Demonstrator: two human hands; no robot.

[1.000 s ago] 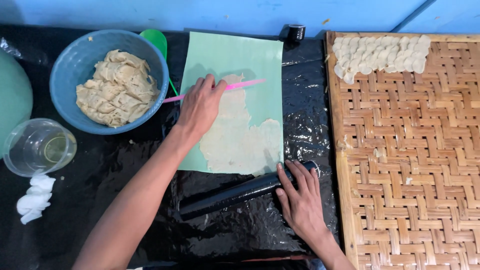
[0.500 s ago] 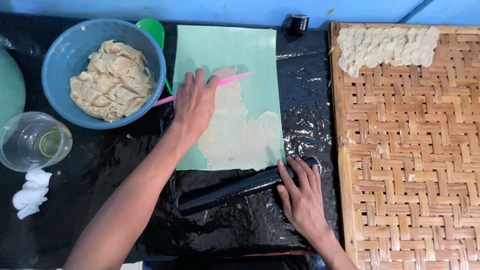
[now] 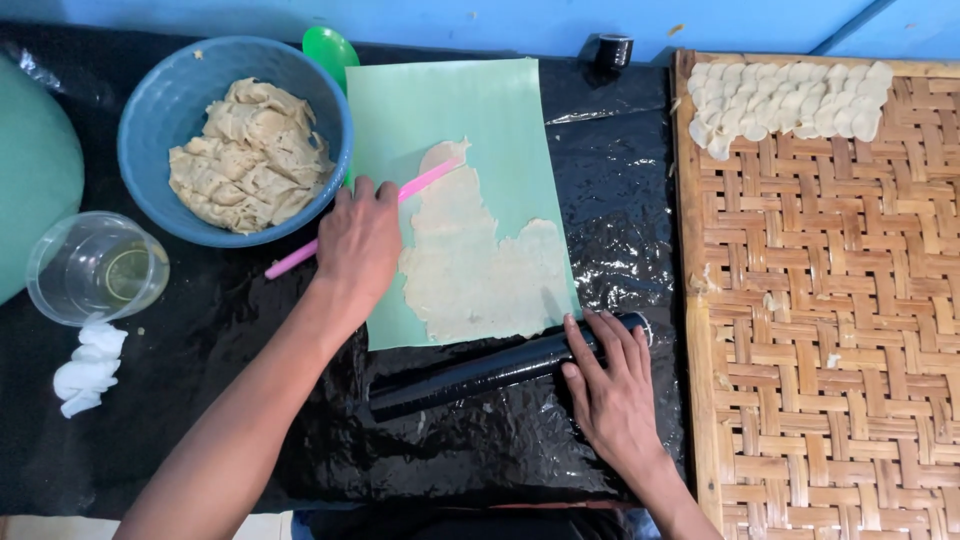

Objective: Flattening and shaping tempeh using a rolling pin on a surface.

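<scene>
The left hand (image 3: 358, 245) lies flat on the green sheet (image 3: 470, 110), grip released, pressing the pink stick (image 3: 425, 182) beneath its fingers; flattened dough (image 3: 470, 260) lies just right of it. The right hand (image 3: 610, 385) rests open-palmed on the black roller (image 3: 480, 375), below the dough.
</scene>
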